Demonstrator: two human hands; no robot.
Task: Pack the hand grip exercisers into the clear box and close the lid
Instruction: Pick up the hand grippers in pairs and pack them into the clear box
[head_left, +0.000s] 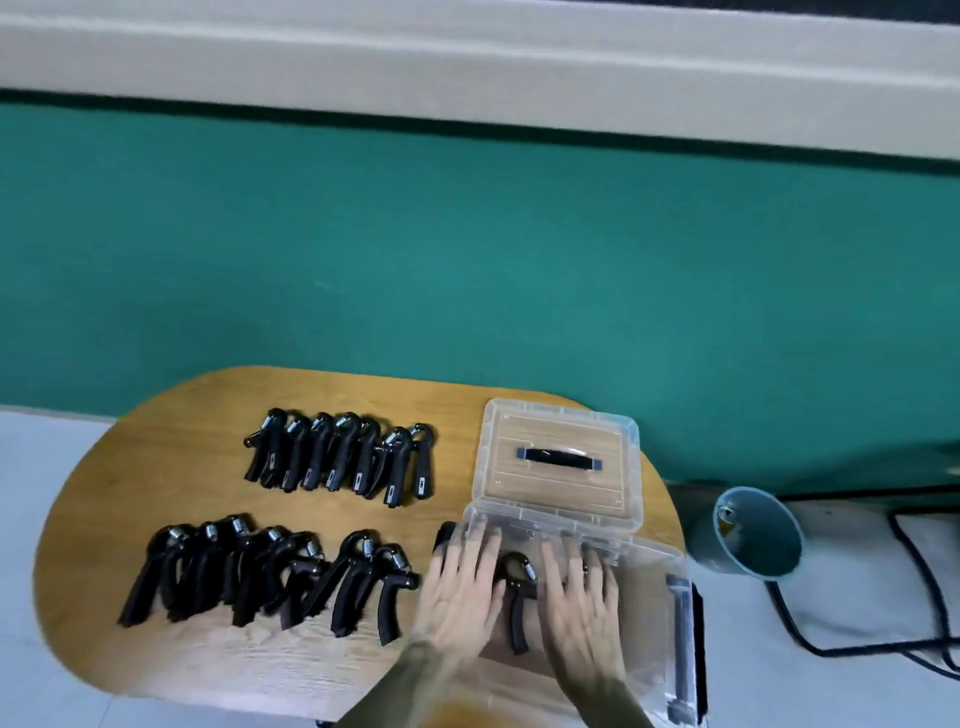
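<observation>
Counter (156, 467): a rounded wooden top, seen from above, set against the wall.
Wall (467, 249): painted green low down, with a pale band above it.
Floor (31, 519): light grey, visible on both sides of the counter.
Bin (753, 535): a teal container is seen on the floor to the right, near black cables (914, 597).
Clear box (649, 597): placed at the counter's right end, with its lid (558, 462) swung open toward the wall.
Hand grip exercisers: a far row (343, 457) and a near row (270, 571) are laid out on the wood to the left of the box; one exerciser (517, 592) lies inside the box between the hands.
Left hand (460, 587): fingers are spread flat inside the box's left part; nothing is gripped.
Right hand (582, 592): fingers are spread flat just right of the single exerciser; nothing is gripped.
</observation>
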